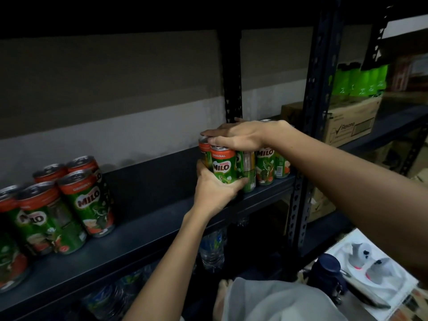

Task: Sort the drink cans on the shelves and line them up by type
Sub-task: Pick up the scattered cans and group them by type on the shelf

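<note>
Both hands on the R cluster of Milo cans, sorted Milo group waiting far L.

Milo group point(58, 205) stands upright well L of the fingers, same shelf point(148, 230). L hand point(215, 188) cups the front Milo can point(222, 166) from below, fingers curled round its base. R hand point(236, 136) lies flat over the can tops, fingers straight, pressing. Cans' long axis vertical; a slimmer, different can point(248, 172) sits just R of L fingertips. L hand nearer the sorted group.

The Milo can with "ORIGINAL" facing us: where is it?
Head view, centre: the Milo can fronts the right-hand cluster on the dark shelf, left hand beneath, right hand on top.
</note>
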